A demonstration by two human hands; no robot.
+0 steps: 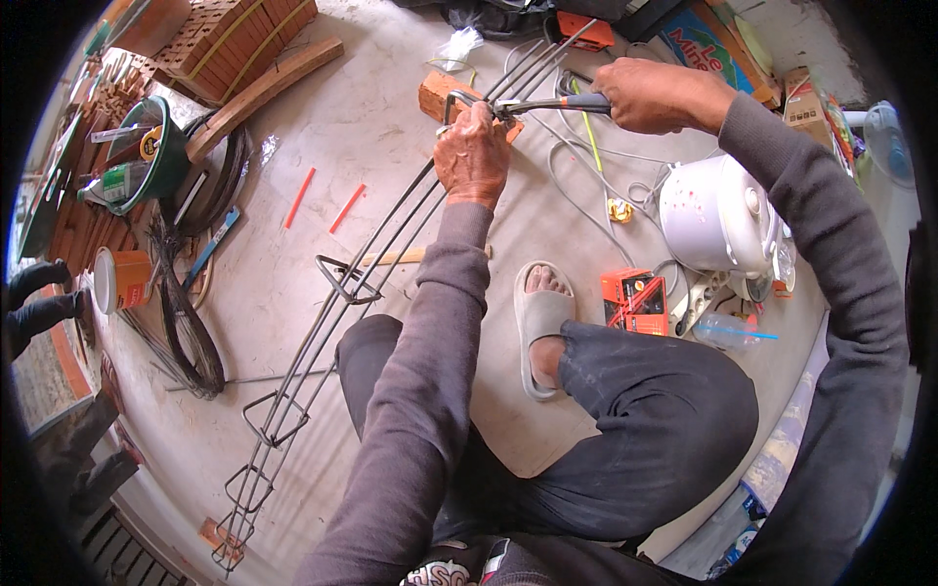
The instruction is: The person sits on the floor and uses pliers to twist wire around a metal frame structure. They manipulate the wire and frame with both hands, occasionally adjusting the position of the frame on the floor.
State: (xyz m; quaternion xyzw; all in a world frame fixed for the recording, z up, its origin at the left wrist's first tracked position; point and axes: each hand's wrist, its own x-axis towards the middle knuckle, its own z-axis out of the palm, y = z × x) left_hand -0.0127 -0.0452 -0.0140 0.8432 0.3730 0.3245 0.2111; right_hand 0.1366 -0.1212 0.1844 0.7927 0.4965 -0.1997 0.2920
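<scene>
A long rebar cage (337, 313) of thin steel bars with bent square stirrups (276, 420) runs from lower left to upper middle. My left hand (471, 156) is closed around the bars and a stirrup near the far end. There, an orange brick (445, 95) lies under the cage. My right hand (650, 95) grips the handles of pincers (562, 102). The pincers' jaws meet the bars just right of my left fingers. Whether they bite on a wire there is too small to tell.
At left stand a green bucket (161, 181) holding bottles, an orange tub (123, 279), a wire bundle (186, 322) and stacked bricks (220, 44). A white rice cooker (718, 215), cables and a red-black box (635, 301) sit right. Two red strips (300, 198) lie on the floor.
</scene>
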